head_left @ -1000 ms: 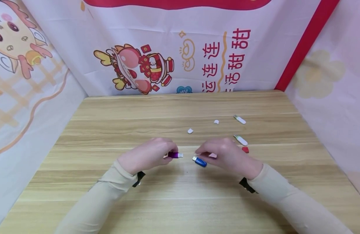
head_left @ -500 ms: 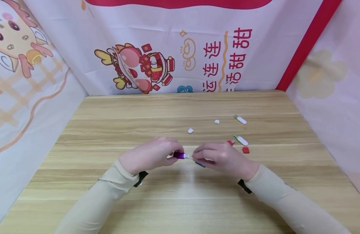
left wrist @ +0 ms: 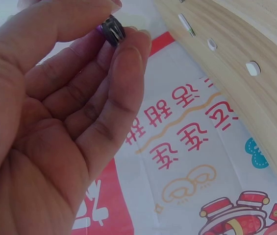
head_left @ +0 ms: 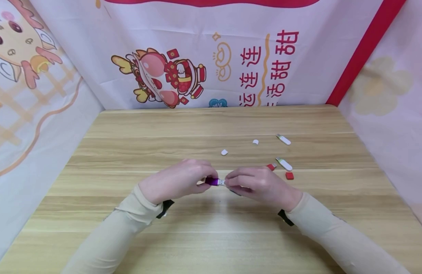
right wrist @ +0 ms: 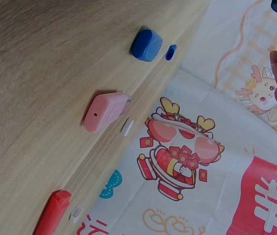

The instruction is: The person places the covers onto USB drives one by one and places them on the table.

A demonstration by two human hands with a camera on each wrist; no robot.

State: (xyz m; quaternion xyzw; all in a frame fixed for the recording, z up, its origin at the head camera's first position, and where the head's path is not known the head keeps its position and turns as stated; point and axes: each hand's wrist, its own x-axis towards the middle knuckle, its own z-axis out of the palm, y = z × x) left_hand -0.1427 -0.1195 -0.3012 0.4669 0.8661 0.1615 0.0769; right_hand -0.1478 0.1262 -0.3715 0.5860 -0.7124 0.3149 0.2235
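Note:
In the head view my left hand (head_left: pixel 181 180) pinches a purple USB flash drive (head_left: pixel 212 182) with its metal plug pointing right. The drive's dark end with a metal loop (left wrist: pixel 113 32) shows between thumb and fingers in the left wrist view. My right hand (head_left: pixel 262 185) has thumb and fingertips together right at the plug's tip, round a small pale piece mostly hidden by the fingers. Under the right hand, a blue USB flash drive (right wrist: pixel 147 45) and a pink one (right wrist: pixel 104 111) lie on the table; the hand largely hides them in the head view.
Beyond the right hand lie a red flash drive (head_left: pixel 271 167), a red cap (head_left: pixel 289 176) and a white-and-green drive (head_left: pixel 284 164). Farther back are another such drive (head_left: pixel 284 139) and a white cap (head_left: pixel 224 152). A blue cap (right wrist: pixel 171 52) shows in the right wrist view.
My left hand has moved right with the purple flash drive, bringing its plug up to the right fingertips. The right hand has shifted left over the blue drive, uncovering the red one.

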